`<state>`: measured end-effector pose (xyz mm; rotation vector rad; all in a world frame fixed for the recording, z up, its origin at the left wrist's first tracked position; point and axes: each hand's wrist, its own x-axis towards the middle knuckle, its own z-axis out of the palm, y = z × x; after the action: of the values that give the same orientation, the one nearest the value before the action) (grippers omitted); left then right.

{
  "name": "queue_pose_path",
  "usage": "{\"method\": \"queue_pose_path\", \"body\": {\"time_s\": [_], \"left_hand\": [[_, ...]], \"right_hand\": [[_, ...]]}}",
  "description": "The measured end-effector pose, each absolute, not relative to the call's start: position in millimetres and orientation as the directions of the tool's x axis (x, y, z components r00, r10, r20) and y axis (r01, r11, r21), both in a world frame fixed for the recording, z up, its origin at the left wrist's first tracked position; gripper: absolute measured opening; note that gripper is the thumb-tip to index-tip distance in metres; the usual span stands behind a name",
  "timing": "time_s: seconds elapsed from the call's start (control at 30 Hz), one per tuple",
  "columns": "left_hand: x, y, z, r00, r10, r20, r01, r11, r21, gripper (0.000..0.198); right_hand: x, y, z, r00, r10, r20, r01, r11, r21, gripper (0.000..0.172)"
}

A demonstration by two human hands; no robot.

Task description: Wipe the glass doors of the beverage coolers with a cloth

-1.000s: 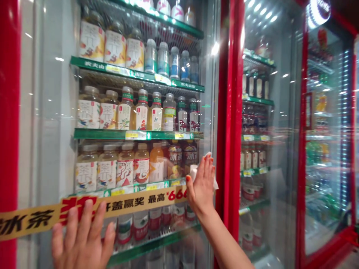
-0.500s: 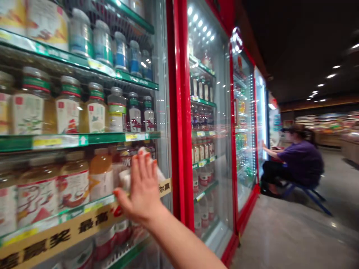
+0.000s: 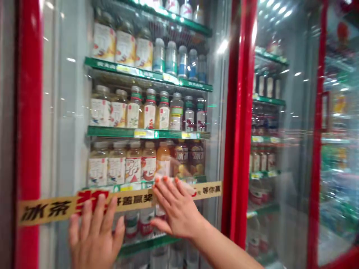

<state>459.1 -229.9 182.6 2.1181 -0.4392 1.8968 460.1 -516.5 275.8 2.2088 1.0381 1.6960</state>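
My left hand (image 3: 95, 235) lies flat and open on the glass door (image 3: 67, 112) of a drinks fridge, fingers over a yellow banner strip (image 3: 47, 211) stuck across the glass. My right hand (image 3: 175, 209) is also flat on the glass, fingers stretched up and left, just right of the left hand. It presses a white cloth (image 3: 193, 189) against the door; only a small edge of the cloth shows past the fingers. Behind the glass stand rows of tea and juice bottles (image 3: 148, 112) on green shelves.
A red door frame (image 3: 238, 130) runs upright just right of my right hand. Past it is a second glass fridge door (image 3: 280, 130) with more bottles, and a third red frame (image 3: 316, 149) beyond. Another red frame (image 3: 28, 130) bounds the door on the left.
My right hand slid with the cloth down and left across the glass, from near the red frame to beside my left hand. The view swung right toward the aisle, then back.
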Motion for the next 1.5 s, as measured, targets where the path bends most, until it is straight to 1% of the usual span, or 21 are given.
{"method": "queue_pose_path", "body": {"time_s": [0.07, 0.1, 0.2, 0.27, 0.33, 0.43, 0.5, 0.57, 0.63, 0.73, 0.77, 0.83, 0.9, 0.97, 1.03, 1.1, 1.2, 1.27, 1.33, 1.43, 1.5], "left_hand": [[459, -233, 188, 0.067, -0.024, 0.997, -0.297, -0.955, -0.003, 0.080], [459, -235, 190, 0.057, -0.025, 0.998, -0.280, -0.960, -0.008, 0.080], [459, -241, 194, 0.048, -0.041, 0.998, -0.295, -0.955, -0.025, 0.081], [457, -243, 194, 0.041, -0.051, 0.998, -0.301, -0.953, -0.036, 0.082], [454, -242, 192, 0.042, -0.050, 0.998, -0.303, -0.952, -0.035, 0.082], [447, -232, 195, 0.058, -0.038, 0.998, -0.327, -0.945, -0.017, 0.078], [439, -217, 206, 0.047, -0.066, 0.997, -0.343, -0.938, -0.046, 0.074], [431, -200, 227, -0.001, -0.104, 0.995, -0.347, -0.933, -0.098, 0.074], [426, -186, 255, -0.048, -0.114, 0.992, -0.352, -0.928, -0.123, 0.077], [430, -178, 291, -0.037, -0.093, 0.995, -0.340, -0.935, -0.100, 0.080], [435, -178, 298, -0.019, -0.091, 0.996, -0.321, -0.943, -0.092, 0.080], [446, -182, 304, 0.000, -0.102, 0.995, -0.275, -0.956, -0.098, 0.079], [456, -185, 302, -0.008, -0.118, 0.993, -0.243, -0.963, -0.116, 0.078], [462, -187, 298, -0.026, -0.129, 0.991, -0.229, -0.965, -0.132, 0.077], [463, -186, 296, -0.029, -0.135, 0.990, -0.219, -0.966, -0.138, 0.077], [462, -185, 297, -0.031, -0.134, 0.990, -0.212, -0.968, -0.138, 0.077], [461, -186, 298, -0.028, -0.118, 0.993, -0.203, -0.972, -0.122, 0.076], [461, -186, 297, -0.023, -0.113, 0.993, -0.201, -0.973, -0.116, 0.077], [462, -187, 293, -0.038, -0.091, 0.995, -0.206, -0.974, -0.097, 0.081], [464, -187, 289, -0.078, -0.038, 0.996, -0.217, -0.975, -0.054, 0.088], [464, -188, 288, -0.078, -0.020, 0.997, -0.211, -0.977, -0.036, 0.089]], "right_hand": [[458, -532, 270, 0.088, 0.688, 0.721, 0.416, -0.683, 0.600, 0.090], [461, -542, 276, 0.106, 0.615, 0.782, 0.390, -0.749, 0.536, 0.087], [476, -556, 323, 0.139, 0.160, 0.977, 0.299, -0.948, 0.113, 0.079], [481, -544, 351, 0.135, 0.020, 0.991, 0.287, -0.958, -0.020, 0.081], [476, -520, 355, 0.144, 0.192, 0.971, 0.344, -0.930, 0.133, 0.087], [460, -503, 335, 0.137, 0.699, 0.702, 0.512, -0.656, 0.554, 0.094], [457, -518, 335, 0.135, 0.801, 0.583, 0.543, -0.552, 0.633, 0.092], [463, -544, 361, 0.177, 0.641, 0.747, 0.482, -0.718, 0.502, 0.084], [475, -563, 406, 0.187, 0.274, 0.943, 0.394, -0.901, 0.183, 0.078], [485, -549, 451, 0.167, -0.081, 0.983, 0.345, -0.929, -0.135, 0.084], [483, -535, 450, 0.168, -0.043, 0.985, 0.365, -0.925, -0.103, 0.085], [472, -504, 426, 0.194, 0.309, 0.931, 0.479, -0.858, 0.185, 0.086], [459, -480, 392, 0.157, 0.735, 0.660, 0.625, -0.591, 0.509, 0.082], [452, -470, 377, 0.094, 0.913, 0.396, 0.687, -0.348, 0.638, 0.072], [455, -470, 399, 0.090, 0.912, 0.400, 0.658, -0.356, 0.664, 0.066], [464, -467, 451, 0.106, 0.806, 0.583, 0.579, -0.527, 0.622, 0.069], [480, -446, 525, 0.093, 0.412, 0.906, 0.455, -0.827, 0.329, 0.076], [484, -421, 535, 0.068, 0.271, 0.960, 0.438, -0.873, 0.215, 0.078], [482, -394, 511, 0.027, 0.449, 0.893, 0.487, -0.787, 0.380, 0.078], [477, -363, 465, -0.070, 0.884, 0.463, 0.538, -0.357, 0.764, 0.074], [475, -352, 465, -0.079, 0.950, 0.302, 0.521, -0.219, 0.825, 0.070]]}}
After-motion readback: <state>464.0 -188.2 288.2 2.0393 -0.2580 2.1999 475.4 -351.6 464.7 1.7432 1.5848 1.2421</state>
